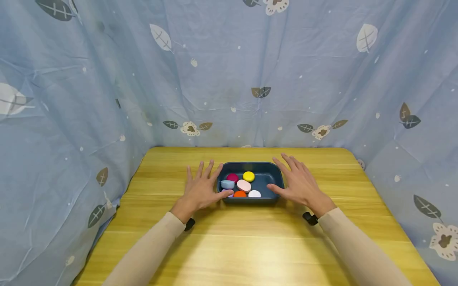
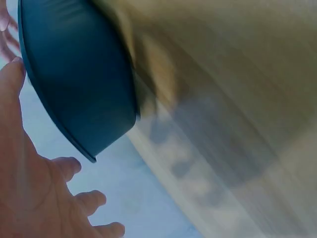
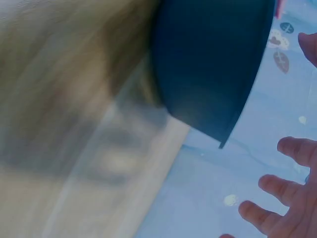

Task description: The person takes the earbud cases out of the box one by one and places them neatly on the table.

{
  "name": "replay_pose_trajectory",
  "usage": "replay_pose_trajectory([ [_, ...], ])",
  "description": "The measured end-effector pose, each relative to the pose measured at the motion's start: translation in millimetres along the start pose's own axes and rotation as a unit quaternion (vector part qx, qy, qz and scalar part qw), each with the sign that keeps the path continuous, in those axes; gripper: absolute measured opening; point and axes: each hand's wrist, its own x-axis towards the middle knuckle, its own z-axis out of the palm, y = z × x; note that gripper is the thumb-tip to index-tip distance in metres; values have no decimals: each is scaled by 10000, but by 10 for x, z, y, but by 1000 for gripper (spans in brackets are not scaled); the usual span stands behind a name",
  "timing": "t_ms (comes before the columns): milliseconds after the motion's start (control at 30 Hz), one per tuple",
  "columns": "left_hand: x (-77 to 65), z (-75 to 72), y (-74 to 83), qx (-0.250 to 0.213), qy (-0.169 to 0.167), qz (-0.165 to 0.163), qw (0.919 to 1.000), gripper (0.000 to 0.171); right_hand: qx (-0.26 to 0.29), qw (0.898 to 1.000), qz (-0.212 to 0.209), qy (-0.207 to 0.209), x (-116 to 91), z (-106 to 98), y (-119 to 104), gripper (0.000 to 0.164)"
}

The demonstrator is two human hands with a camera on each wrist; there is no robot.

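Note:
A dark blue rectangular tub (image 1: 266, 166) stands on the wooden table, holding several small rounded pieces toward its left side. Among them are a yellow piece (image 1: 248, 176), a crimson one (image 1: 232, 177), a pale pink one (image 1: 244, 186), a light blue one (image 1: 227, 184), an orange one (image 1: 240, 194) and a white one (image 1: 255, 194). My left hand (image 1: 201, 190) is spread at the tub's left end, its thumb over the near left corner. On the other side my right hand (image 1: 300, 184) has its fingers spread, thumb over the right end. Neither hand grips anything.
The yellow wood-grain table (image 1: 236, 246) has rounded far corners. A blue patterned curtain (image 1: 222, 71) hangs behind it and along both sides. Dark wrist devices, such as the right wrist mount (image 1: 309, 218), sit under the wrists.

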Motion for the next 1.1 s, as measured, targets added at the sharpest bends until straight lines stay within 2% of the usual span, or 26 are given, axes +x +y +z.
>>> replay_pose_trajectory([
  [167, -12, 6, 18, -209, -113, 120, 9996, 114, -27, 9995, -314, -100, 153, -78, -107, 103],
  [333, -11, 13, 11, -389, -283, 185, 9987, 118, 227, 9970, -510, -543, 325, -143, -276, 98],
  [600, -8, 38, 7, -276, -345, 257, 9987, 121, 544, 9879, -937, -1110, 600, -103, -555, 88],
  [933, -16, 51, -25, -455, -499, 455, 9967, 124, 926, 9702, -1363, -1774, 852, 84, -766, 70],
  [1100, -9, 39, -43, -472, -567, 508, 9960, 127, 1113, 9573, -1741, -2023, 980, 149, -830, 65],
])
